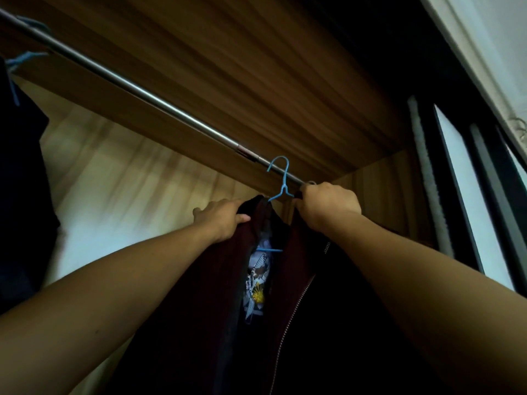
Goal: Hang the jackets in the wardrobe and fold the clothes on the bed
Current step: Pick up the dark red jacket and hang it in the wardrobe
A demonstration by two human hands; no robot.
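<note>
**Jacket at the wardrobe rail, both hands on it**

The dark red jacket point(216, 280) hangs on a blue hanger point(283, 178), whose hook sits over the metal rail point(142, 91) near the right end of the wardrobe point(256, 67). The left hand point(222, 219) holds the jacket's left shoulder, its grip closed on the cloth. The right hand point(328, 206) clenches the other shoulder just under the rail (its fingertips are hidden). Far left hangs a dark garment point(20, 166).
</note>
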